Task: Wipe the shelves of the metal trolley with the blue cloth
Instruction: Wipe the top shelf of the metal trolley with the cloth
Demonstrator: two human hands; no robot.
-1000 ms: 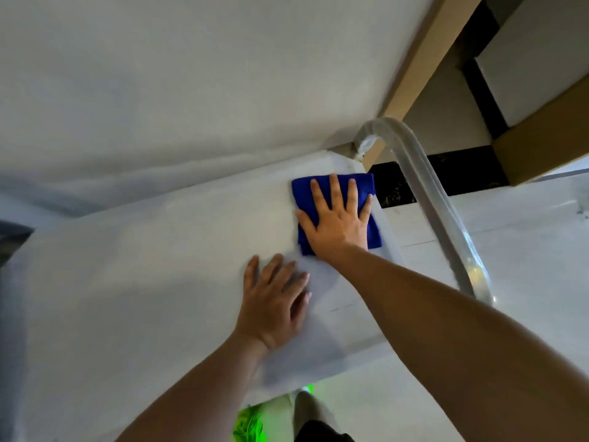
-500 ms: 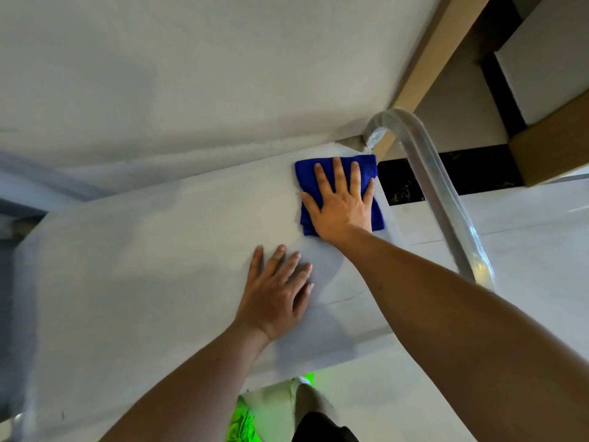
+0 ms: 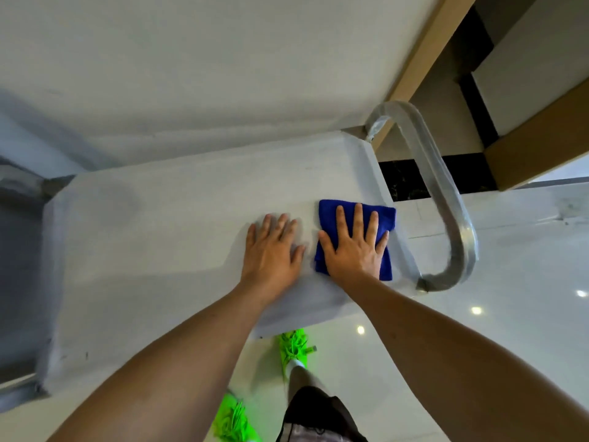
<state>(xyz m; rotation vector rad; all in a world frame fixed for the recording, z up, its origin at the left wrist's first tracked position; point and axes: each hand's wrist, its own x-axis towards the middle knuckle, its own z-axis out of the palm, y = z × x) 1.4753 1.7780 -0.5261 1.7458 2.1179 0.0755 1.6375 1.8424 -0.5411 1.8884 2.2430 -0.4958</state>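
Observation:
The blue cloth (image 3: 334,212) lies folded flat on the top shelf of the metal trolley (image 3: 159,234), near the shelf's right end. My right hand (image 3: 353,247) presses on the cloth with fingers spread and straight. My left hand (image 3: 272,250) rests flat on the bare shelf just left of the cloth, a small gap between the two hands. The trolley's curved handle (image 3: 446,193), wrapped in clear film, arches off the right end.
A white wall (image 3: 223,59) rises right behind the trolley. A tan door frame (image 3: 424,52) and dark threshold lie at the upper right. The glossy white floor (image 3: 510,314) spreads to the right and near side, where my green shoes (image 3: 293,349) stand.
My right hand has drawn the cloth back from the far right corner towards the near edge. The left hand stays flat beside it. The view has pulled back, showing more of the shelf.

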